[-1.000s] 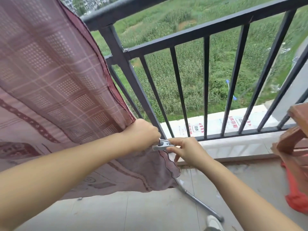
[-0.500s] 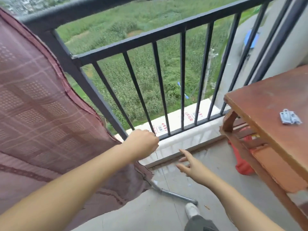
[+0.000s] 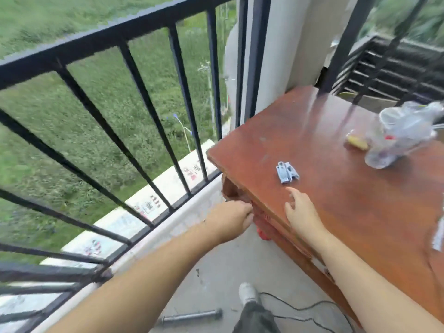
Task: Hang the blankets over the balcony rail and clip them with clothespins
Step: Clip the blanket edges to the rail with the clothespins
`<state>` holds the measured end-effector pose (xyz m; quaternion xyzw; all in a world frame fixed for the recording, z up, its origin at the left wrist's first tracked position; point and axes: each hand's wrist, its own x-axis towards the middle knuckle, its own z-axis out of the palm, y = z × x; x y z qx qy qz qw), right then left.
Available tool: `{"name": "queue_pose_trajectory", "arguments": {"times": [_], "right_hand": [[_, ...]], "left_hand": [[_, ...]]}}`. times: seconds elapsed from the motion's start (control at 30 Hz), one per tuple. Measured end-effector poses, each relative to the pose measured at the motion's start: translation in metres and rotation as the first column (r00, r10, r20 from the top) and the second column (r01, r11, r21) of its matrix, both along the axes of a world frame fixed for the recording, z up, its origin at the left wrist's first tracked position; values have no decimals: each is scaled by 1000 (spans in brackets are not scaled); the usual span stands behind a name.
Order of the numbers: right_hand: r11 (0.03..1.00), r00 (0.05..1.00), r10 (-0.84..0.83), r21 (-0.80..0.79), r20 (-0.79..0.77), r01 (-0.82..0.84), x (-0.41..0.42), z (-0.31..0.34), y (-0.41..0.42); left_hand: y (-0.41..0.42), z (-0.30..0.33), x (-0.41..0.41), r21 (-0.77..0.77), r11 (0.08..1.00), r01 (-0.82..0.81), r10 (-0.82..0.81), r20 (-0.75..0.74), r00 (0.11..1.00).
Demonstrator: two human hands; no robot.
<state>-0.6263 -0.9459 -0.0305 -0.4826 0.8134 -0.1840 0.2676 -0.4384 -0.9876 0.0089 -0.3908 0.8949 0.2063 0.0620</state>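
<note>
A black metal balcony rail point(image 3: 120, 37) runs from the far left edge up toward the top centre of the frame, its slanted bars crossing a blurred green field below. No blanket is in view. Along the foot of the rail, a pale concrete ledge point(image 3: 168, 179) slopes from lower left up to the centre.

At the centre, the left hand point(image 3: 231, 218) reaches in from the lower left, its fingers curled into a loose fist at the near corner of a table; whether it grips anything cannot be told. Just right of it, the right hand point(image 3: 300, 211) lies above the table edge with fingers spread and empty, pointing toward a small cluster of grey-blue clothespins point(image 3: 286, 172) lying near, just beyond the fingertips.

The reddish-brown wooden table point(image 3: 360, 212) fills the right half. At its upper right sits a crumpled clear plastic bag point(image 3: 403, 133), blurred. At bottom centre, a shoe point(image 3: 247, 294) stands on the grey floor.
</note>
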Motion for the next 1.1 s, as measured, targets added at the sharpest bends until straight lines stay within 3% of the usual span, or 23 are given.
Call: {"name": "queue_pose_trajectory", "arguments": {"times": [0.2, 0.4, 0.53, 0.63, 0.73, 0.8, 0.9, 1.0, 1.03, 1.1], "right_hand": [[999, 995, -29, -46, -96, 25, -70, -41, -86], [993, 974, 65, -87, -218, -86, -81, -78, -94], [992, 990, 12, -121, -144, -30, -80, -82, -92], [992, 998, -42, -125, -49, 36, -69, -71, -83], [995, 991, 7, -101, 134, 7, -32, -47, -70], [993, 971, 111, -70, 212, -98, 3, -32, -54], [967, 931, 247, 3, 268, -257, 58, -19, -24], [878, 873, 392, 165, 289, -449, 115, -14, 14], [836, 852, 434, 222, 293, -502, 135, -12, 30], [753, 800, 519, 282, 300, -594, 176, -7, 67]], "left_hand": [[-78, -63, -121, 78, 990, -119, 126, -95, 987], [-117, -110, -169, -15, 998, -55, 54, -39, 998], [-110, -111, -164, -68, 985, -159, 155, -56, 986], [-89, -104, -140, 101, 937, -334, 342, -78, 936], [-58, -91, -94, 350, 773, -529, 598, -122, 792], [-31, -82, -55, 466, 633, -619, 740, -129, 660], [20, -69, 10, 576, 336, -745, 922, -39, 385], [79, -62, 74, 772, -43, -634, 998, 67, 14], [99, -57, 95, 823, -130, -553, 991, 101, -83], [144, -53, 137, 840, -197, -506, 977, 127, -169]]}}
